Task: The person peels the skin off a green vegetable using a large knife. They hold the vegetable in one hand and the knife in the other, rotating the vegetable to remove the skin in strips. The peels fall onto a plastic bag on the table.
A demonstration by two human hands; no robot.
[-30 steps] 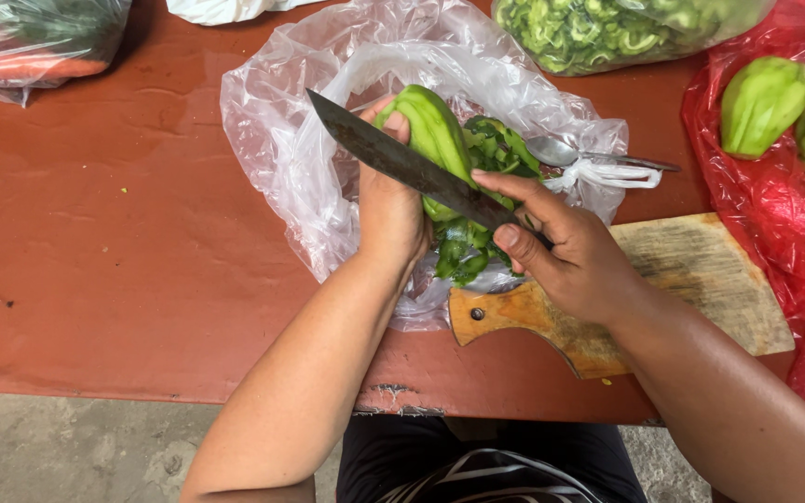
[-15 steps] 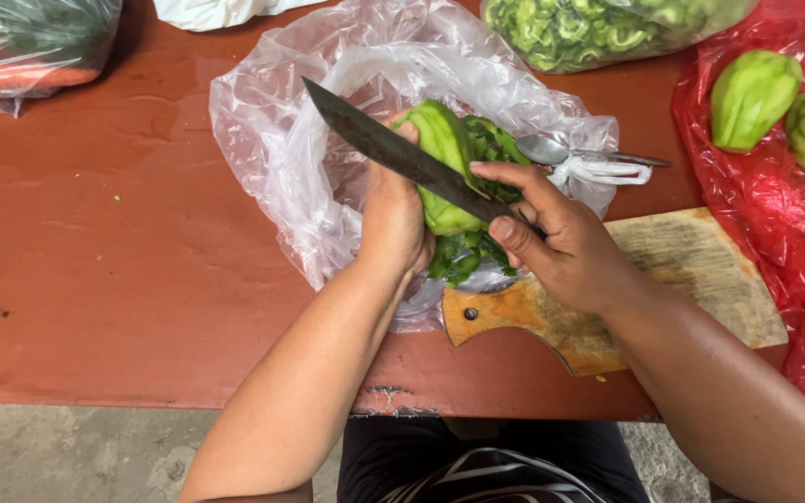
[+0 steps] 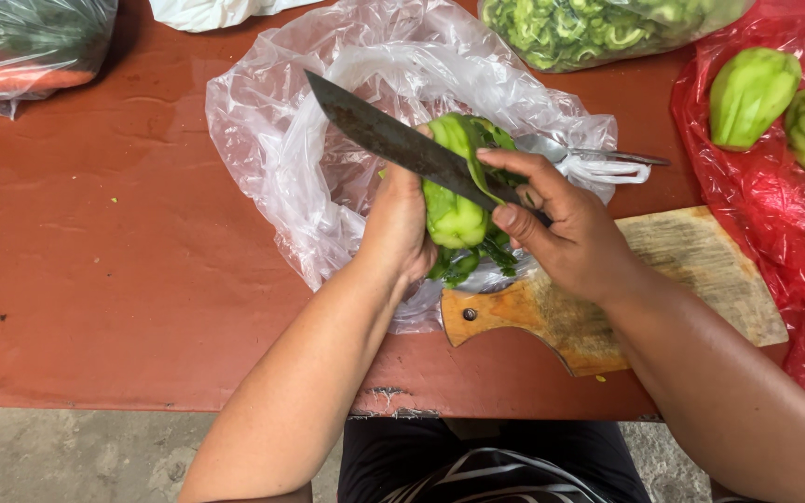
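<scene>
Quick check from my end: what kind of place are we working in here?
Probably a simple food-prep spot, maybe outdoors: a worn red table over bare concrete floor, a wooden cutting board, and bags of green vegetables.

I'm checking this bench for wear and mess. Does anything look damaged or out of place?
Yes. The table front edge is chipped, its red surface flaking near. The cutting board overhangs that edge. The left hand holds a green squash over an open bag, not the board, while the right hand works the knife.
</scene>
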